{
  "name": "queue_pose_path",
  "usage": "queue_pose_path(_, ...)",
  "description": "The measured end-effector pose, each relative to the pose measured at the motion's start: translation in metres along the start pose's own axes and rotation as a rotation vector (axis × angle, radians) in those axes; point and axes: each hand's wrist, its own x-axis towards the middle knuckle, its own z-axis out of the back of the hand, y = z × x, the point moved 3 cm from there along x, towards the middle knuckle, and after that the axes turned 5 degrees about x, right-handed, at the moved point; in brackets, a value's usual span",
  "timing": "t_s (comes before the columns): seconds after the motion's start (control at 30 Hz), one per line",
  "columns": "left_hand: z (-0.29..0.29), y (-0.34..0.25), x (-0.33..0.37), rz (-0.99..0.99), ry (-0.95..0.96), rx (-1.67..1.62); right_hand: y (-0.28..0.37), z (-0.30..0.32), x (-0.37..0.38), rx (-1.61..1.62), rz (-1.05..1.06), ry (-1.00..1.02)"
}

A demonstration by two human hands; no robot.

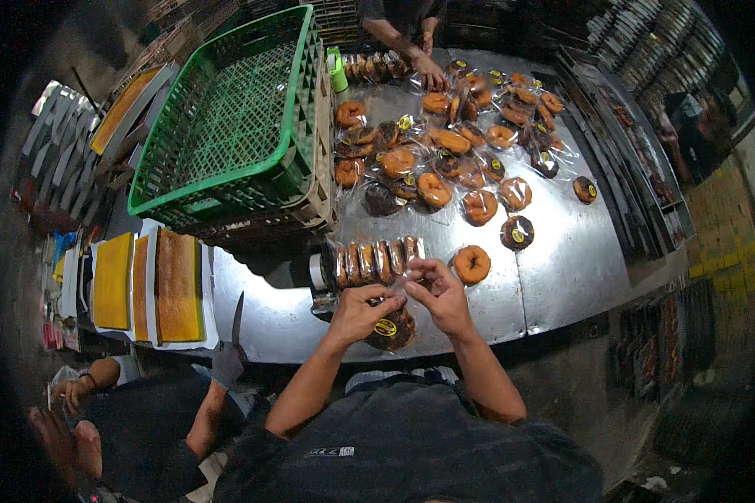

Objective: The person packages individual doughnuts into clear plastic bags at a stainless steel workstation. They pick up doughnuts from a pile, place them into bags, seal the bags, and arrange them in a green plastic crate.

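Observation:
Close in front of me, a dark brown ring-shaped cake (401, 332) with a round yellow label sits in a clear plastic bag (400, 287). My left hand (364, 313) pinches one side of the bag's gathered mouth, thumb and forefinger pressed together. From the other side my right hand (441, 298) grips the same film between thumb and fingers. Just beyond both hands stands a row of wrapped ring cakes (376, 261) on edge. What looks like a tape dispenser (317, 275) is left of that row. One golden ring cake (471, 264) lies right of my right hand.
Many bagged ring cakes (434, 189) cover the metal table (562, 285) farther out, where another person's hand (431, 74) reaches in. A green crate (289, 126) stands at left. Below it are sheet cakes (176, 285); a person's gloved hand (228, 364) holds a knife (239, 317) nearby.

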Motion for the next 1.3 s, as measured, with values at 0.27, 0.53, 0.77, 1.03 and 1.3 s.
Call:
queue_pose_path(0.27, -0.006, 0.001, -0.008, -0.219, -0.345, -0.221, 0.022, -0.010, 0.010, -0.769, 0.419, 0.199)
queue_pose_path(0.53, 0.010, 0.059, -0.025, 0.180, -0.374, -0.414, -0.037, -0.042, -0.004, -0.719, 0.051, 0.074)
queue_pose_path(0.77, 0.018, 0.087, -0.087, 0.042, -0.751, -0.524, -0.106, -0.097, -0.070, 0.261, -0.628, 0.128)
queue_pose_path(1.03, 0.045, 0.138, -0.119, 0.114, -0.406, -1.372, -0.188, -0.108, 0.001, -0.511, -0.245, -0.035)
queue_pose_path(1.3, 0.040, 0.210, -0.086, 0.371, -0.520, -1.346, -0.192, -0.116, -0.008, -0.667, 0.093, 0.141)
